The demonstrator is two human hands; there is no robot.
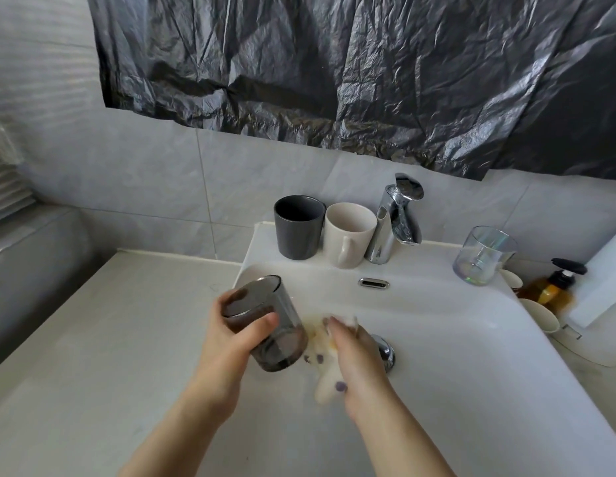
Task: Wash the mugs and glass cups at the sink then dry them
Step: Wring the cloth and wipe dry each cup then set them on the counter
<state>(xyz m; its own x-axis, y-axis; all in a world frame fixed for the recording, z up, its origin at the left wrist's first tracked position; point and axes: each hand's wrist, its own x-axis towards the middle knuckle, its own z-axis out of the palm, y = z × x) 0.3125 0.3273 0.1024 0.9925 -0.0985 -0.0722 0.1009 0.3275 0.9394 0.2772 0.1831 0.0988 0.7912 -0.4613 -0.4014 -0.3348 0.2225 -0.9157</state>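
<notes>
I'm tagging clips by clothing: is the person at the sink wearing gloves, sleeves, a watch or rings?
No gloves: the left hand and right hand are bare. Both forearms are bare to the frame's bottom edge, no sleeve in view. No watch, bracelet or ring shows.

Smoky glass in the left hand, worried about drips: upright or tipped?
Tipped: the left hand grips the smoky glass leaning sideways over the sink.

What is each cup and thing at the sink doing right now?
smoky glass cup: tilted, held in left hand over the sink.
pale cloth: gripped by right hand, blurred.
dark grey mug: upright on the sink ledge.
beige mug: upright beside it.
clear glass cup: upright, right of tap.
tap: no water seen running.
</notes>
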